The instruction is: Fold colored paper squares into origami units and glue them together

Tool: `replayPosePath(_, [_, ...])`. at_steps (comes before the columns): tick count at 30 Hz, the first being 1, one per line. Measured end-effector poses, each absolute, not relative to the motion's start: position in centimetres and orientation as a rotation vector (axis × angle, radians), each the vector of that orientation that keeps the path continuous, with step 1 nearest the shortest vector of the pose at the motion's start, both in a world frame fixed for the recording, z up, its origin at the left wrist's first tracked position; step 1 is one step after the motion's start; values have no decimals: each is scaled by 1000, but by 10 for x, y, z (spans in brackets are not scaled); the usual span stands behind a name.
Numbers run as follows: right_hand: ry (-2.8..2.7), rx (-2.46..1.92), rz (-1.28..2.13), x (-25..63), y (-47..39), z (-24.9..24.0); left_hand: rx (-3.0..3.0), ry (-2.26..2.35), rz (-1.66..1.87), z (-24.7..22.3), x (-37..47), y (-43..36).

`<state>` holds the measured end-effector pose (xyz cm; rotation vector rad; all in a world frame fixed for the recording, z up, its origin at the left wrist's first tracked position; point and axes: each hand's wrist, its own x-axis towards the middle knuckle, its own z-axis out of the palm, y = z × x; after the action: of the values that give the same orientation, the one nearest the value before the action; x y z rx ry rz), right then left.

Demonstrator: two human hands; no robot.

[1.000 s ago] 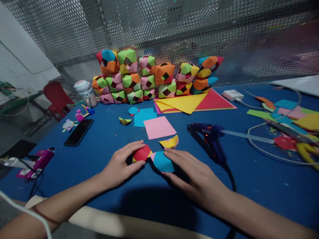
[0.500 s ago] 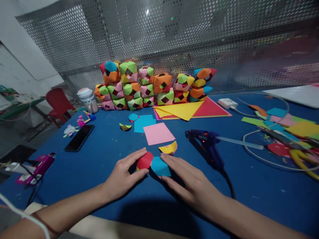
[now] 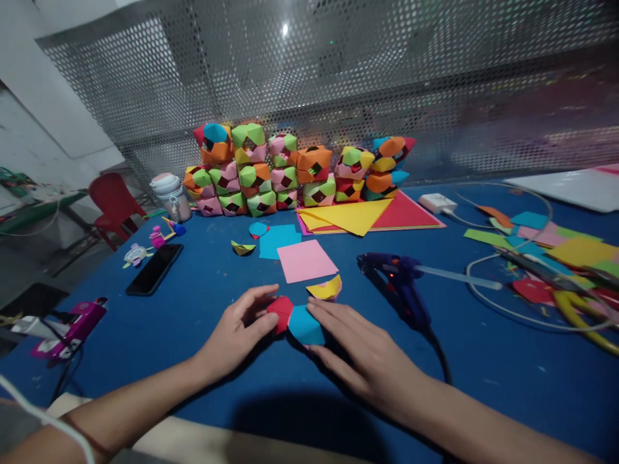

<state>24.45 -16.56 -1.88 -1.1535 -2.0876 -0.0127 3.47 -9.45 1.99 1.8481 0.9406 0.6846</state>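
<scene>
Saw folded blue paper (image 3: 304,324) partly covered by the right hand (image 3: 365,338); lost a yellow handle (image 3: 565,310) off-edge, right of the grip.

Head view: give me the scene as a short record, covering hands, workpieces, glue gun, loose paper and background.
Left hand: holding the red folded piece
Right hand: holding the blue folded piece
Workpieces: side by side, facing ends close together
Just beyond: yellow folded piece
Glue gun: on the blue table, small light glowing
Loose paper: pink square overlapping blue paper
Background: stacked paper models before a perforated screen
</scene>
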Motion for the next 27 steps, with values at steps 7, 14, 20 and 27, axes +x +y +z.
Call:
replayPosePath(7, [-2142, -1251, 20, 244, -167, -19, 1862, 1060, 603, 27, 34, -95])
replayPosePath(14, [-2055, -1231, -55, 263, -165, 3, 2039, 1236, 667, 26, 19, -44])
replayPosePath(20, [-2071, -1288, -85, 253, -129, 42, 2393, 1486, 828, 19, 15, 24])
replayPosePath(27, [-2339, -1636, -72, 213, -9, 60, 2368, 1461, 843, -3, 23, 34])
